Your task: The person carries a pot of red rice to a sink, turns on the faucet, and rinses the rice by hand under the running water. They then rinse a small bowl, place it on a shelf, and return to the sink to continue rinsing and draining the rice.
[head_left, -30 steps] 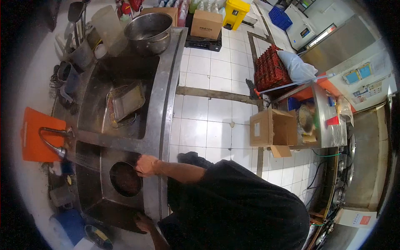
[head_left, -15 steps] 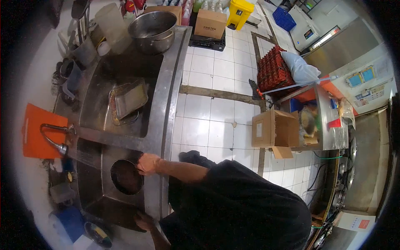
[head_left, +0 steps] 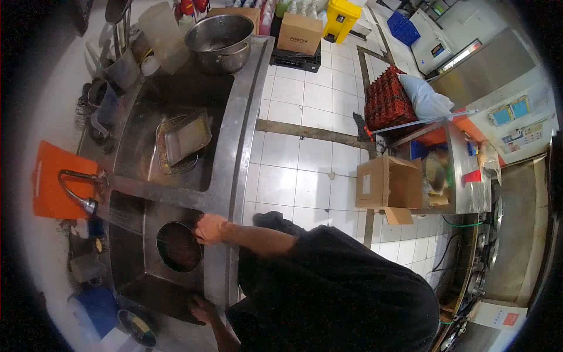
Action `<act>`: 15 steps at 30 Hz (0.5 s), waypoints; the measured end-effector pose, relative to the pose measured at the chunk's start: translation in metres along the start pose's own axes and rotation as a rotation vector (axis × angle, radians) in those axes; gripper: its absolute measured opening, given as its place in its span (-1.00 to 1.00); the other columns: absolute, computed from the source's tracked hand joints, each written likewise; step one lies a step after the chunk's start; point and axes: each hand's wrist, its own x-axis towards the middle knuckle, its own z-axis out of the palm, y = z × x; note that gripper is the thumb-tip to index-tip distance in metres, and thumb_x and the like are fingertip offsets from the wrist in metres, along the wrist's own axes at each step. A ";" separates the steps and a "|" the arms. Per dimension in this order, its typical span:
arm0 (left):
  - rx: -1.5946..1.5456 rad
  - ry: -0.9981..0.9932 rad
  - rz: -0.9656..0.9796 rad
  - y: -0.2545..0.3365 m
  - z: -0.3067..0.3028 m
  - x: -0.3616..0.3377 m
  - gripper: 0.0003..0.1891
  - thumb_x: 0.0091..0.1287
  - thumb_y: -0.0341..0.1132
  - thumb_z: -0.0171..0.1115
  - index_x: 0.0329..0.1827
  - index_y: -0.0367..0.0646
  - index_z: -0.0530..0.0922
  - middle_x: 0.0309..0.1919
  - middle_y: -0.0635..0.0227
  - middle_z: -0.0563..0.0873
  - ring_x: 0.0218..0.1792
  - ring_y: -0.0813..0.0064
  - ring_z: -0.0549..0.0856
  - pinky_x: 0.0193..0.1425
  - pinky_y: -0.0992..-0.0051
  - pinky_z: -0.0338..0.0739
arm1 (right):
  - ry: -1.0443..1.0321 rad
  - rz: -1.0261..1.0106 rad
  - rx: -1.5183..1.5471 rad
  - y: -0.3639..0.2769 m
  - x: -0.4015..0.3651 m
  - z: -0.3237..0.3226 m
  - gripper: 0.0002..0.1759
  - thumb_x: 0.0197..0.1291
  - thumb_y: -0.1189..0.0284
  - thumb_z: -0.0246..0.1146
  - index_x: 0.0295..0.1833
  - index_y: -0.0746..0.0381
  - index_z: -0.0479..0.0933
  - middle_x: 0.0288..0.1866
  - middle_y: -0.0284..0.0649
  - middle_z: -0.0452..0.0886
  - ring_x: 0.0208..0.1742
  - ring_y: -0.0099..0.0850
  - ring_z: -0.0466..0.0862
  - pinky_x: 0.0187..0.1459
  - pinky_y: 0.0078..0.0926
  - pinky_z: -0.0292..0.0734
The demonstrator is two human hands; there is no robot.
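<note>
My right hand (head_left: 212,229) is closed at the near edge of a round dark pan (head_left: 179,246). The pan is tilted inside the lower sink basin (head_left: 130,267), its inside reddish brown. A thin water spray falls toward it from the flexible faucet (head_left: 88,204). Lower in the view, my left hand (head_left: 202,309) is by the basin's near corner, in shadow, with fingers loosely apart and nothing visible in them. In the other basin, a rectangular metal tray (head_left: 187,141) leans on another one.
A large metal pot (head_left: 220,44) stands on the sink's far end. An orange board (head_left: 61,182) leans behind the faucet. Utensils in a container (head_left: 123,70) line the wall. On the floor are an open cardboard box (head_left: 375,182) and a yellow bin (head_left: 341,20).
The view has shifted slightly. My right hand stays at the pan's edge, and the pan has barely moved. Water spray shows more clearly over the pan.
</note>
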 end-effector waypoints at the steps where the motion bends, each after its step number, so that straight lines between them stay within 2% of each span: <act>1: 0.000 0.000 0.000 0.005 -0.005 -0.002 -0.44 0.40 0.09 0.00 0.06 -0.30 0.60 -0.03 -0.09 0.66 0.01 -0.10 0.62 0.06 0.02 0.46 | 0.018 -0.016 -0.040 -0.002 -0.002 -0.005 -0.59 0.20 0.09 0.14 -0.34 0.22 0.67 -0.39 -0.06 0.69 -0.27 -0.08 0.71 -0.18 -0.12 0.62; 4: -0.025 0.000 -0.006 0.030 -0.028 -0.011 -0.45 0.40 0.08 0.00 0.08 -0.28 0.59 -0.01 -0.08 0.65 0.01 -0.09 0.62 0.06 0.03 0.46 | -0.008 -0.042 -0.074 -0.004 -0.003 -0.014 -0.59 0.21 0.10 0.14 -0.35 0.21 0.67 -0.39 -0.06 0.69 -0.28 -0.09 0.71 -0.19 -0.11 0.62; 6: -0.081 -0.127 -0.019 0.039 -0.042 -0.014 -0.45 0.39 0.06 0.01 0.13 -0.26 0.57 0.02 -0.07 0.65 0.04 -0.08 0.62 0.08 0.04 0.46 | -0.003 -0.039 -0.053 -0.006 -0.005 -0.019 -0.59 0.21 0.10 0.13 -0.36 0.22 0.66 -0.40 -0.05 0.69 -0.29 -0.08 0.70 -0.19 -0.11 0.62; 7: -0.081 -0.126 -0.024 0.036 -0.039 -0.011 -0.45 0.39 0.06 0.01 0.13 -0.26 0.57 0.02 -0.07 0.65 0.04 -0.08 0.62 0.08 0.04 0.46 | 0.004 -0.036 -0.034 -0.006 -0.007 -0.022 -0.59 0.20 0.11 0.13 -0.38 0.22 0.66 -0.41 -0.05 0.68 -0.29 -0.07 0.70 -0.19 -0.11 0.62; 9: 0.090 -0.208 -0.036 0.029 -0.032 -0.005 -0.45 0.38 0.07 0.01 0.13 -0.25 0.57 0.02 -0.07 0.65 0.05 -0.08 0.61 0.10 0.03 0.45 | -0.042 -0.004 -0.030 -0.007 -0.008 -0.025 -0.58 0.20 0.11 0.13 -0.39 0.24 0.66 -0.41 -0.05 0.68 -0.29 -0.06 0.70 -0.18 -0.11 0.62; 11: 0.020 -0.137 -0.058 0.026 -0.025 -0.007 -0.45 0.37 0.07 0.01 0.10 -0.27 0.58 0.00 -0.08 0.65 0.01 -0.09 0.63 0.06 0.04 0.47 | -0.092 0.010 -0.022 -0.008 -0.007 -0.024 -0.58 0.19 0.11 0.12 -0.40 0.25 0.66 -0.42 -0.04 0.68 -0.28 -0.05 0.70 -0.17 -0.10 0.62; 13: -0.042 -0.050 -0.100 0.023 -0.021 -0.009 -0.45 0.36 0.08 0.02 0.06 -0.28 0.59 -0.01 -0.08 0.66 -0.02 -0.09 0.64 0.02 0.04 0.49 | -0.052 0.026 -0.032 -0.010 -0.007 -0.027 -0.58 0.18 0.12 0.13 -0.40 0.25 0.66 -0.41 -0.02 0.68 -0.28 -0.04 0.70 -0.17 -0.11 0.63; 15: -0.026 -0.021 0.078 0.017 -0.019 -0.012 -0.44 0.35 0.09 0.02 0.00 -0.30 0.60 -0.03 -0.09 0.66 -0.05 -0.08 0.66 -0.01 0.04 0.50 | -0.110 -0.010 -0.044 -0.010 -0.008 -0.032 -0.61 0.18 0.10 0.15 -0.34 0.22 0.61 -0.42 -0.07 0.67 -0.26 -0.04 0.69 -0.16 -0.11 0.62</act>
